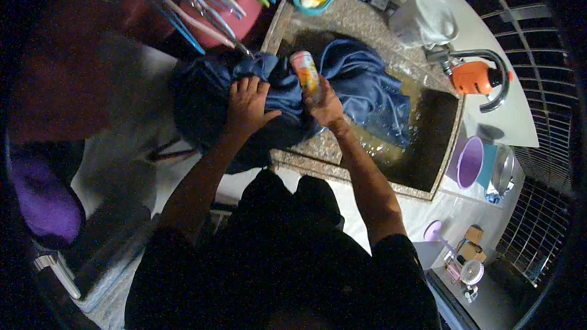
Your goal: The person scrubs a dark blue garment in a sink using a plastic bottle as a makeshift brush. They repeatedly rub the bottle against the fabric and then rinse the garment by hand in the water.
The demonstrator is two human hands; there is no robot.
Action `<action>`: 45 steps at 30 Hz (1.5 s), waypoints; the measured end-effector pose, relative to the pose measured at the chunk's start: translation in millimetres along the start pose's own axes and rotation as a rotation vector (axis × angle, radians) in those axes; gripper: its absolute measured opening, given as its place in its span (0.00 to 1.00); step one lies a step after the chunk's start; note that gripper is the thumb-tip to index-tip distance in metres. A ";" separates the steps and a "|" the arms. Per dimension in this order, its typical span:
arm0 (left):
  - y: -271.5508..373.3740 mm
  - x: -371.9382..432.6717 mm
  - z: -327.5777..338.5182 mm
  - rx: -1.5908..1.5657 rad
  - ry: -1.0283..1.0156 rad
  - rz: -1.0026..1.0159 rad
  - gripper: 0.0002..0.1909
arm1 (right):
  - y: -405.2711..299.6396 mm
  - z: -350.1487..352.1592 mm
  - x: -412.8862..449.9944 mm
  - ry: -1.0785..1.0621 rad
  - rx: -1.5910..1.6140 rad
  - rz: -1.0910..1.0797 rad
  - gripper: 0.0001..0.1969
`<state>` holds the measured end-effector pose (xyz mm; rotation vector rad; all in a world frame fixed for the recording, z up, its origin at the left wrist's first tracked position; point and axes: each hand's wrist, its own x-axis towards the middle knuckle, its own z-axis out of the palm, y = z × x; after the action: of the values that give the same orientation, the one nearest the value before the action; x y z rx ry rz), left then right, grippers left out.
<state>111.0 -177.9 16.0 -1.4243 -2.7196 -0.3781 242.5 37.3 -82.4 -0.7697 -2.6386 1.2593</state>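
Note:
A dark blue, shiny cloth [353, 68] lies across a stone sink [312, 149], part of it in wet basin water on the right and part hanging over the left side. My left hand [249, 103] presses flat on the cloth, its thumb spread from the fingers. In my right hand [325, 105] is a cylindrical container [304, 71] with a pink end and an orange and white printed side. It is tilted above the cloth, pink end away from me. I cannot tell whether it touches the fabric.
Behind the cloth stands a teal soap dish [315, 8] with white and yellow pieces. Several hangers [206, 4] hang at upper left near a pink basin [243, 13]. A pale bucket [424, 18], a tap [500, 96] with an orange fitting [472, 78] and a purple bucket [470, 162] are to the right.

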 end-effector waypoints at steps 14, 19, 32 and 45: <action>-15.6 -10.8 19.6 -0.125 -0.004 -0.020 0.39 | -38.9 -14.7 -16.8 -0.064 -0.410 0.114 0.41; -21.2 1.8 30.5 -0.098 0.117 0.004 0.38 | -19.4 -57.4 0.6 0.042 0.340 0.028 0.39; -22.5 -9.8 14.0 -0.091 0.076 0.018 0.34 | -7.9 -37.3 -10.9 0.020 -0.357 0.125 0.40; -9.6 0.0 -1.1 -0.091 0.043 -0.012 0.34 | -19.9 -86.1 12.3 0.418 -0.352 -0.084 0.44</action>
<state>103.1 -183.5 15.3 -1.4037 -2.7100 -0.5329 251.1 92.7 -13.1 -0.8461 -2.5274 0.5393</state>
